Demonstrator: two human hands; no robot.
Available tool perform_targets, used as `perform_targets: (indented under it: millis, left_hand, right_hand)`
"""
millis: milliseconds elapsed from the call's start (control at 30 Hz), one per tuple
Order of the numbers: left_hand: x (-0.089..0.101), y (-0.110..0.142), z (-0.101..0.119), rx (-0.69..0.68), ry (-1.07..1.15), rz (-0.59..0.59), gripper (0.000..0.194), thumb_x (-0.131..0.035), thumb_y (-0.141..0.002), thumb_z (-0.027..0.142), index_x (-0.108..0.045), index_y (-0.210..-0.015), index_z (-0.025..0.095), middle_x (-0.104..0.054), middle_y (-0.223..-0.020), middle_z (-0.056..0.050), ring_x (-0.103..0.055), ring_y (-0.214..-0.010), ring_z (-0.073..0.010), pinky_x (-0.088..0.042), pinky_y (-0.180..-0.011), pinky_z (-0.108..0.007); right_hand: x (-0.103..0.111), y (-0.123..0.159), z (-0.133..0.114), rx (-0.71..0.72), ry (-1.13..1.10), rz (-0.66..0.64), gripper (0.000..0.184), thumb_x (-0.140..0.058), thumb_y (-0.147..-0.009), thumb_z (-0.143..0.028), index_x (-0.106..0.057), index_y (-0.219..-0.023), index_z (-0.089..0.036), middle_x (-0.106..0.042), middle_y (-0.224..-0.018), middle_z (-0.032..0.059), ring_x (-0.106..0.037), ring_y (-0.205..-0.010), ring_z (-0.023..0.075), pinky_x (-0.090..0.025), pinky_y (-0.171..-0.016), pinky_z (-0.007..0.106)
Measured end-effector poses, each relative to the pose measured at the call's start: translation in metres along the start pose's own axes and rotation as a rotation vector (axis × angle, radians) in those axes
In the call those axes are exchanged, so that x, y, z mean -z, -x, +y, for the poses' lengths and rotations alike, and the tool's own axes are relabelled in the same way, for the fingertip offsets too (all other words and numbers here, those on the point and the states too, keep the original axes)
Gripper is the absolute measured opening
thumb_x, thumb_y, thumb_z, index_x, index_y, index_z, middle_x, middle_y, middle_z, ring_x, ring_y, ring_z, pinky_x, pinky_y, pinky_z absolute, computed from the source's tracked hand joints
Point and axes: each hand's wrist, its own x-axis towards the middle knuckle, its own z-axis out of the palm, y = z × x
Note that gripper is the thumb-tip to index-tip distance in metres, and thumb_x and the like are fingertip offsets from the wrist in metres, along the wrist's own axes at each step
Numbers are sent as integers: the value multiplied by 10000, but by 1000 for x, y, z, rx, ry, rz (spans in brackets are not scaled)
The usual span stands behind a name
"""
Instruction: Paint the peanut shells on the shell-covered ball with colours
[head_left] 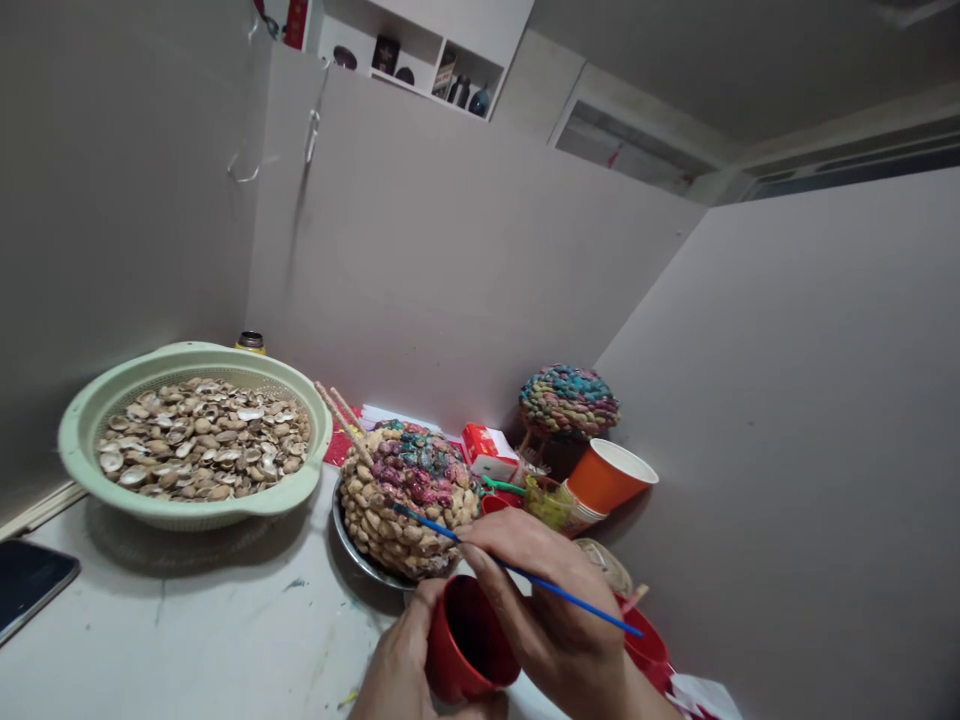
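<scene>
My right hand (551,590) grips a blue paintbrush (525,573), its bristles against or just in front of a ball covered in nut shells (401,530). Pink, purple and teal paint coats the ball's upper part, while the lower shells are bare tan. The ball rests in a metal bowl (358,562). Below it, my left hand (401,655) is wrapped round a red cup (471,640), tilted so that its dark inside shows. Whether the bristles touch the shells I cannot tell.
A green colander (196,508) full of shells stands at left, near a phone (34,585). Behind my right hand are orange paper cups (604,478), a red-and-white box (489,450) and a painted shell-covered piece (570,400). Grey panels enclose the table.
</scene>
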Motion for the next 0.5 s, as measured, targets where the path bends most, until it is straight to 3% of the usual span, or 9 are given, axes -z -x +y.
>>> perform_targets:
  millis: [167, 367, 500]
  left_hand:
    - [-1, 1, -5, 12, 9, 21, 768, -742, -615, 137, -559, -1360, 178, -720, -1298, -125, -696, -1165, -337, -539, -1036, -419]
    - [0, 2, -4, 30, -22, -4, 697, -774, -609, 139, -596, -1281, 194, -752, -1177, -85, -702, -1109, -311, -529, -1054, -410]
    - [0, 1, -2, 15, -44, -11, 679, -757, -617, 134, -605, -1277, 189, -752, -1203, -96, -705, -1124, -318, -535, -1050, -407]
  right_hand:
    - [-8, -2, 2, -1, -7, -75, 190, -618, -959, -47, -681, -1045, -204, -775, -832, 41, -737, -725, 177, -600, -681, 306]
    - [8, -2, 1, 20, 55, -29, 256, -623, -934, -10, -664, -1080, -216, -796, -846, 48, -762, -723, 181, -626, -693, 304]
    - [8, 0, -2, 6, 42, -14, 268, -615, -932, -11, -674, -1099, -212, -807, -873, 57, -780, -761, 191, -639, -707, 308]
